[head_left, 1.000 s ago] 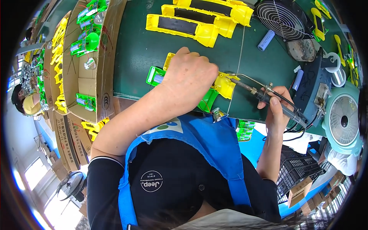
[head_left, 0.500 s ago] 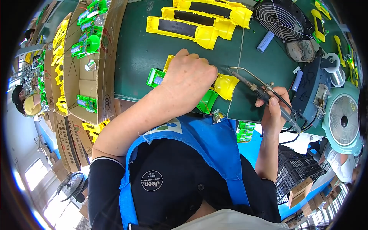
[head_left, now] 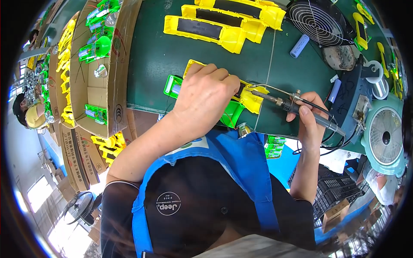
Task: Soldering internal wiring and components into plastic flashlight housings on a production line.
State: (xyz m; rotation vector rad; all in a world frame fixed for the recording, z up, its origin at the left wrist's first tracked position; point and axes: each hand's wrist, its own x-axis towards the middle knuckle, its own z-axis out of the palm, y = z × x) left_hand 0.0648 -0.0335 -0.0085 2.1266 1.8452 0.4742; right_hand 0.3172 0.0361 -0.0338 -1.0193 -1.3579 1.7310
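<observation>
My left hand (head_left: 205,96) is curled over a yellow plastic torch housing (head_left: 251,99), which shows at both sides of it. Beneath the same hand lies a green plastic housing (head_left: 173,86) with a battery cell in it; its flared green end (head_left: 232,113) emerges nearer me. A small shiny reflector cup (head_left: 244,130) is by the table's near edge. My right hand (head_left: 307,118) grips a soldering iron (head_left: 297,105) with a thin curved metal tube along it. The iron's tip points left, over the yellow housing near my left fingers; whether it touches cannot be seen.
Several yellow housings (head_left: 200,30) lie farther back. Left stands a cardboard box (head_left: 97,94) with green assemblies. At right are a loose battery cell (head_left: 300,46), a black fan (head_left: 318,21), a blue soldering station (head_left: 349,101), a solder spool (head_left: 380,88) and a pale green fan (head_left: 385,133).
The soldering iron has moved left and slightly nearer me, its tip now over the yellow housing. My left hand has shifted slightly left and toward me.
</observation>
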